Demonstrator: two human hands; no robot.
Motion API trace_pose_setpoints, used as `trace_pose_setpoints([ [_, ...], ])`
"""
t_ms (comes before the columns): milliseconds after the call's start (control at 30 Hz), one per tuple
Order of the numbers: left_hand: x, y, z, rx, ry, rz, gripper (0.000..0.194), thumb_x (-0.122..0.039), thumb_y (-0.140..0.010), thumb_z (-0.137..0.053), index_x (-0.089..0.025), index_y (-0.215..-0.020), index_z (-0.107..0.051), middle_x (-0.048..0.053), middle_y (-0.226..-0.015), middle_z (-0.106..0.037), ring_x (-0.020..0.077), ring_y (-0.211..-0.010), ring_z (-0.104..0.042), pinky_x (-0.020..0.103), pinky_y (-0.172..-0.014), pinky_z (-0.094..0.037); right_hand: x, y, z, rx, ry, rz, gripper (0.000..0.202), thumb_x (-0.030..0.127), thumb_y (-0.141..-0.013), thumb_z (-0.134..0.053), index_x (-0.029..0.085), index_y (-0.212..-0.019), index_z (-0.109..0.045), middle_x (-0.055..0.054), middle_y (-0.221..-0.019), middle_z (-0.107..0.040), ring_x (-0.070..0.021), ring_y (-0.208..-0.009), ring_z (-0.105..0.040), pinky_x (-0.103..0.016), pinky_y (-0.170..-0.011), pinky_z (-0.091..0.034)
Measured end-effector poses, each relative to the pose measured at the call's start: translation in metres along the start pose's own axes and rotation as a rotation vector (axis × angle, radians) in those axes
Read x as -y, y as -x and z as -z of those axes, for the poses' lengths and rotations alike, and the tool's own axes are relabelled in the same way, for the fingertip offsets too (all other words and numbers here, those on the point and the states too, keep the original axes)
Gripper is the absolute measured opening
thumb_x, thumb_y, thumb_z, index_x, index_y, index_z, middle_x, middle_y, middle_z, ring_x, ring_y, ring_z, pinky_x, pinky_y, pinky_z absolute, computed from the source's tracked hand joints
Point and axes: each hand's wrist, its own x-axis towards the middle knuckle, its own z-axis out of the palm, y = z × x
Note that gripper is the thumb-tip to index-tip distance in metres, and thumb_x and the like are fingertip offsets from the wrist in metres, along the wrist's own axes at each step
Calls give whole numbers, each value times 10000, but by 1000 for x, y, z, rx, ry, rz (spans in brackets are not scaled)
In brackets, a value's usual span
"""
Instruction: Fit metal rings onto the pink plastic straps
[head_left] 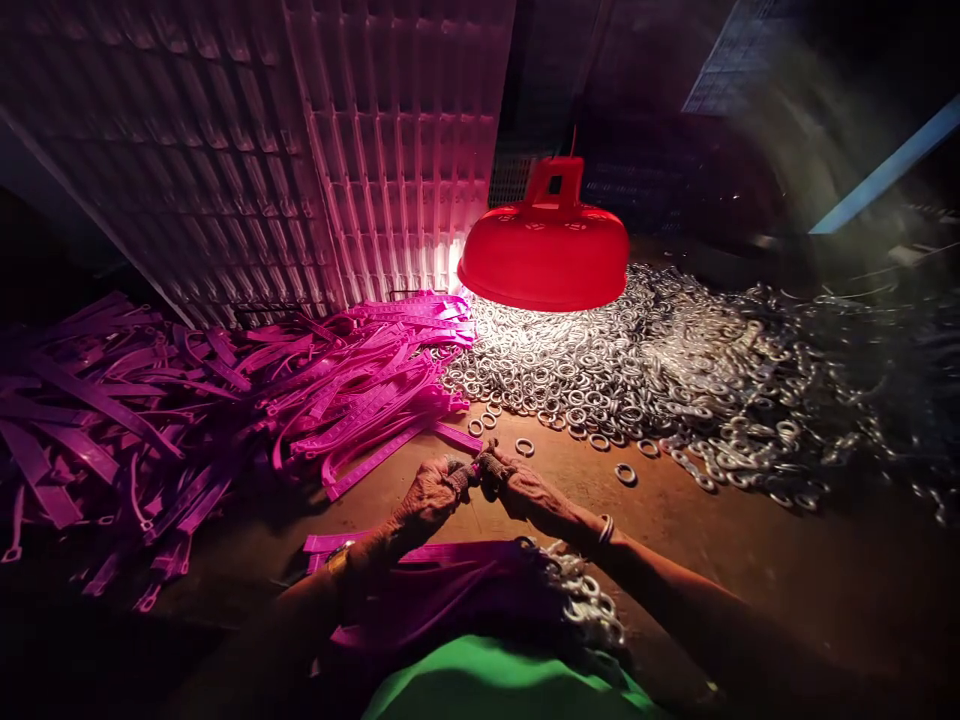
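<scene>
Slanting away leftward, a pink strap (459, 436) meets fingers (493, 470).

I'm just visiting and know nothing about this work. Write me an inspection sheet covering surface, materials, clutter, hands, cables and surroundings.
Surface: brown tabletop, partly lit.
Job's things: purple straps heaped left; metal rings and other metal pieces heaped right; another strap bundle near the body, metal pieces beside it.
Clutter: a few loose rings before the metal heap.
Hands: left hand and right hand meet, apparently pinching a purple strap; details hidden.
Cables: thin cord above the red lamp.
Surroundings: ridged panel behind the straps; dark background.
</scene>
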Motion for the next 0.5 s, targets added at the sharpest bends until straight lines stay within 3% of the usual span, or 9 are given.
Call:
trace_pose_setpoints([
  [100, -15, 6, 2, 84, 108, 105, 319, -476, -649, -628, -174, -631, -526, -90, -421, -374, 35, -359, -231, 201, -368, -137, 7, 2, -1, 50, 50, 50, 267, 435, -724, -550, 193, -809, -476, 18, -683, -471, -91, -549, -355, -204, -480, -334],
  [233, -23, 9, 0, 100, 141, 121, 309, -463, -623, -623, -188, -573, -492, -103, -389, -324, 32, -348, -212, 213, -366, -117, 11, 0, -7, -23, 47, -17, 307, 486, -736, -536, 183, -750, -488, 3, -656, -464, -108, -578, -368, -233, -510, -313],
  [333, -13, 8, -6, 78, 134, 147, 290, -454, -618, -613, -181, -591, -521, -99, -399, -346, 35, -354, -230, 219, -372, -127, 8, -5, -12, -101, 38, -101, 310, 474, -749, -529, 184, -667, -458, 18, -608, -436, -95, -550, -343, -229, -507, -298],
  [500, 7, 4, -14, 43, 156, 144, 305, -450, -631, -653, -169, -595, -541, -103, -430, -329, 33, -393, -230, 223, -401, -134, -3, -19, -17, -78, 57, -147, 347, 466, -781, -510, 192, -597, -404, 30, -551, -400, -92, -525, -345, -225, -503, -311],
])
